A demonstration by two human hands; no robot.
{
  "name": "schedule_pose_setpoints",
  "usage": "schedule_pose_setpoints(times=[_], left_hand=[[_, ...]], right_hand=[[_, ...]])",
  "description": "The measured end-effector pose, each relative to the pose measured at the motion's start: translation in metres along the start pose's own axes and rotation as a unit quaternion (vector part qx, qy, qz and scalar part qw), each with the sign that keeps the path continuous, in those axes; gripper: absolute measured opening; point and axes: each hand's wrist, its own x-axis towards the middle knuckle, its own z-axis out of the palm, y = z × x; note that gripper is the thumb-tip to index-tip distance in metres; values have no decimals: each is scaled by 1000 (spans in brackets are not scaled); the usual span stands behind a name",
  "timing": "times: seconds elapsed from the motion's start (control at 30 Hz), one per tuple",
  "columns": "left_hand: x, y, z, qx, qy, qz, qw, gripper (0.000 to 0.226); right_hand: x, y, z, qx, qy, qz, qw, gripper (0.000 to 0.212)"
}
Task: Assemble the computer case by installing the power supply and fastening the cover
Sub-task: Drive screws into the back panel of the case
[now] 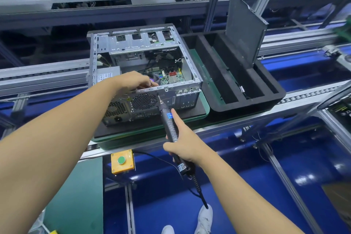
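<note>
Flagging risks, nearest first. The coiled cord (197, 186) trails off the tail of the electric screwdriver (171, 127) toward the floor by our shoes, and a snag there would pull the bit off line. The yellow button box (122, 160) sits between our forearms, so it is easy to knock. Our right grip (184, 144) is clenched round the driver handle, index finger straight along the barrel. The bit meets the rear panel (167, 99) just under its top rim. The tool comes in tilted, not square, so we expect cam-out: a chewed head or a scratched panel. Whether a screw sits under the bit is too small to tell. Our left grip (136, 81) hooks over that rim with its fingers curled down inside; we cannot tell what it grasps, if anything. It is just above the bit, so a slip upward runs at those fingers. The power supply (108, 76) lies in the left rear corner of the computer case (94, 59), which rests on a green pallet (206, 109). If the supply is not flush to the panel, the holes will misalign and the thread may cross. Loose cables (103, 61) beyond it could get pinched when we close up. The cover (245, 30) is not fitted yet. It stands upright in the black foam tray (245, 109), apart from the case, and a jolt could tip it.
</note>
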Motion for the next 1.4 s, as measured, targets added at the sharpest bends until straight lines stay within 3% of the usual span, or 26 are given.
schedule_pose_setpoints(times=[0.07, 0.27, 0.37, 0.5, 0.63, 0.83, 1.03, 1.4], left_hand=[[4, 0, -3, 56, -15, 26, 998, 22], [11, -7, -10, 65, -25, 20, 997, 17], [15, -10, -9, 36, -21, 23, 999, 23], [14, -7, -4, 2, 21, 15, 1000, 12], [10, -9, -3, 18, 23, 54, 998, 21], [0, -11, 6, 2, 33, 91, 995, 9], [0, -10, 11, 88, 53, 126, 987, 19], [0, -8, 12, 108, 63, 116, 985, 14]], right_hand=[[0, -1, -1, -1, 1, 1, 1000, 110], [1, -1, -2, 4, -1, -3, 1000, 110], [2, 1, -2, 6, -3, -5, 1000, 110], [4, 3, 0, 20, 0, -1, 1000, 111], [5, 5, 4, 43, -5, -3, 999, 111], [5, 7, 14, 73, 2, -9, 997, 112], [5, 9, 19, 76, 3, -14, 997, 112], [9, 11, 13, 84, 4, -13, 996, 108]])
